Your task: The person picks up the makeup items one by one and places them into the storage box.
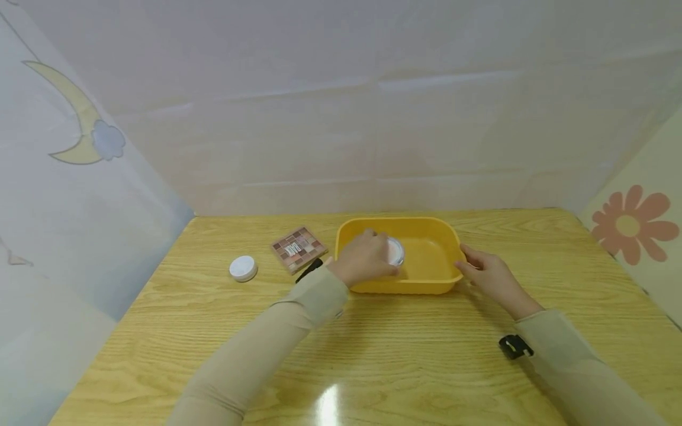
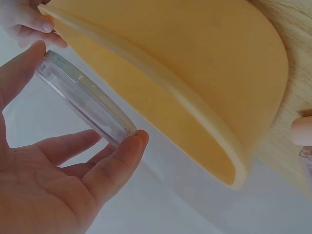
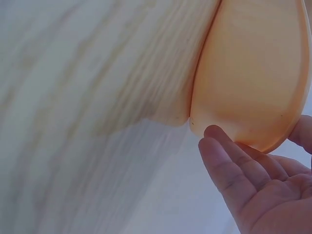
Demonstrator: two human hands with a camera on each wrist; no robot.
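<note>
My left hand [image 1: 367,258] is over the left part of a yellow plastic tub [image 1: 428,281]. Between thumb and fingers it holds a round, flat compact [image 1: 395,251] with a clear rim by its edges. The left wrist view shows this compact [image 2: 87,97] tilted, near the tub's rim [image 2: 180,92]. At the tub's right end, my right hand [image 1: 487,273] grips the wall, its thumb at the rim and the fingers [image 3: 234,161] against the outside. The tub's inner left part is hidden behind my left hand.
An eyeshadow palette [image 1: 299,249] lies left of the tub, and a round white lidded container [image 1: 243,268] lies farther left. A beige, rounded object [image 2: 302,131] is cut off at the left wrist view's edge. Behind the wooden table [image 1: 405,349] hangs a pale sheet [image 1: 373,136].
</note>
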